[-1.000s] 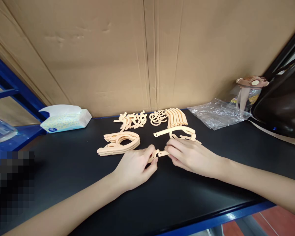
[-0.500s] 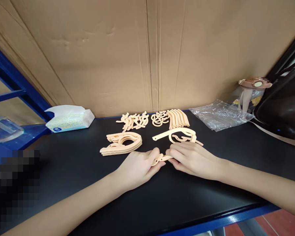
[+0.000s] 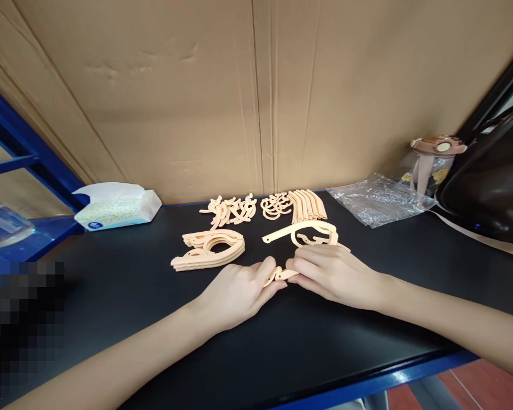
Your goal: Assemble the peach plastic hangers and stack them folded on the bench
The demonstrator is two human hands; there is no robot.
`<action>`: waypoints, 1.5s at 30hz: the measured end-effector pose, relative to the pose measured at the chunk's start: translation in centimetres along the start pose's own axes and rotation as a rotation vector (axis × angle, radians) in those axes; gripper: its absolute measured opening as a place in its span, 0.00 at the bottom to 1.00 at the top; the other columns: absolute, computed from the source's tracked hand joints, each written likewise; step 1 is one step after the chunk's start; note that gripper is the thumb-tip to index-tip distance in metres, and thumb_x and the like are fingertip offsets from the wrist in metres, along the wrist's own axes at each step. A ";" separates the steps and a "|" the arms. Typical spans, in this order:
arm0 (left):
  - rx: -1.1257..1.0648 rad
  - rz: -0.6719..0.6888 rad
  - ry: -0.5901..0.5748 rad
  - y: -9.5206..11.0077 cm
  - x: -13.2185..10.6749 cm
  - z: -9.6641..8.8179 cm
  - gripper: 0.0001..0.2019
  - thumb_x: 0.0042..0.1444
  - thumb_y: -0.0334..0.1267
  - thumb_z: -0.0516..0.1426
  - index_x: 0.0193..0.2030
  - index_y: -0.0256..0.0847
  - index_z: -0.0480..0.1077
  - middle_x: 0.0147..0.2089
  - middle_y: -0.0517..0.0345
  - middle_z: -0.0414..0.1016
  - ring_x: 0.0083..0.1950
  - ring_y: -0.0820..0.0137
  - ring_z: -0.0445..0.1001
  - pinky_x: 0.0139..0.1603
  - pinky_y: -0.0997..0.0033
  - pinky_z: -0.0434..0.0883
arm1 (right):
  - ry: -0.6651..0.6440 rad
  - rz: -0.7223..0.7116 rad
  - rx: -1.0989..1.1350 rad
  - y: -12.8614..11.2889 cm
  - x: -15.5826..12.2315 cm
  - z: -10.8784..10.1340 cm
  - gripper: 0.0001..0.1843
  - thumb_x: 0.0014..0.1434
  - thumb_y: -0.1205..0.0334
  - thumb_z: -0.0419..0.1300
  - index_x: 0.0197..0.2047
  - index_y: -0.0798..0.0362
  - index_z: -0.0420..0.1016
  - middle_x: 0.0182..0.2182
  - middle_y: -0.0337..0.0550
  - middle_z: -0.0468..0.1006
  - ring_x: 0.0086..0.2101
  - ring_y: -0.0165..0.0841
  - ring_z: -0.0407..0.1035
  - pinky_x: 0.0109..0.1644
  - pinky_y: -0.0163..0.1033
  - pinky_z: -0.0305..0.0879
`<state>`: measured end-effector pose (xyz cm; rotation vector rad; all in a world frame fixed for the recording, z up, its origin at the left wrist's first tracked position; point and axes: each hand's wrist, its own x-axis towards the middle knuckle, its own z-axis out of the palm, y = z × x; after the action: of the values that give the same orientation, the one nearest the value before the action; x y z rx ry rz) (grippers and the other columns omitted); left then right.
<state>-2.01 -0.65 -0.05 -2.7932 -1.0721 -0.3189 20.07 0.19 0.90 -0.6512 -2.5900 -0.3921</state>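
Held pieces (image 3: 286, 274) — smooth, matt plastic; wrapper (image 3: 374, 199) — glossy, crinkled film; matt cardboard backing (image 3: 175, 114).

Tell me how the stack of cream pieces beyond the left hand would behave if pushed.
The stack would probably slide rather than roll, since it lies flat on the black table. With no fastening visible between its layers, they might shift apart. Its slim, curved shapes look fairly stiff and light.

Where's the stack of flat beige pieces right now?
Head view, left of centre: the stack lies on the black table just beyond the left hand, in front of the pile of small curved pieces.
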 end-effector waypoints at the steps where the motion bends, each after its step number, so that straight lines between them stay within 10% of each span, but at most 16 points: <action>1: -0.014 -0.004 0.001 0.0 0.0 -0.1 0.17 0.69 0.47 0.35 0.37 0.42 0.55 0.23 0.63 0.70 0.21 0.68 0.72 0.20 0.73 0.54 | -0.001 0.004 0.005 0.0 0.0 0.0 0.15 0.69 0.60 0.45 0.34 0.54 0.67 0.27 0.39 0.68 0.27 0.30 0.62 0.30 0.36 0.54; 45: -0.044 -0.040 -0.055 0.1 0.2 -0.3 0.12 0.68 0.42 0.39 0.34 0.43 0.54 0.23 0.64 0.69 0.21 0.68 0.70 0.20 0.72 0.54 | -0.065 0.042 -0.037 0.1 -0.2 0.1 0.16 0.69 0.58 0.47 0.37 0.53 0.72 0.25 0.37 0.69 0.24 0.28 0.63 0.28 0.36 0.51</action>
<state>-1.88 -0.68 0.28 -2.8378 -1.1480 -0.2743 20.22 0.23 0.69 -0.7415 -2.6311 -0.4132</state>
